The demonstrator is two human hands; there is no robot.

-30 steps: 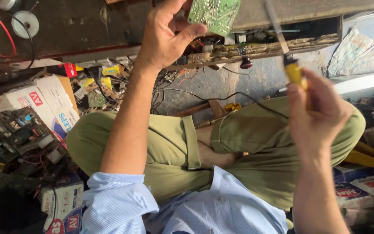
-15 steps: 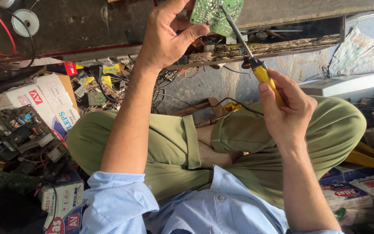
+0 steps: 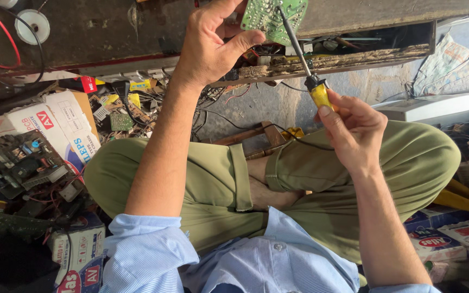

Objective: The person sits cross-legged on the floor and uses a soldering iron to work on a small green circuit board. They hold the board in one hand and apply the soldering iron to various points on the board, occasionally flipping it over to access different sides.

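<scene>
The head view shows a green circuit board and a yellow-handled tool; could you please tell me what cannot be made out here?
- Green circuit board: its top is cut off by the upper frame edge, and the left hand covers its left side.
- Yellow-handled tool: the tip is too small to tell whether it touches the board.
- Its handle end is hidden inside the right hand.
</scene>
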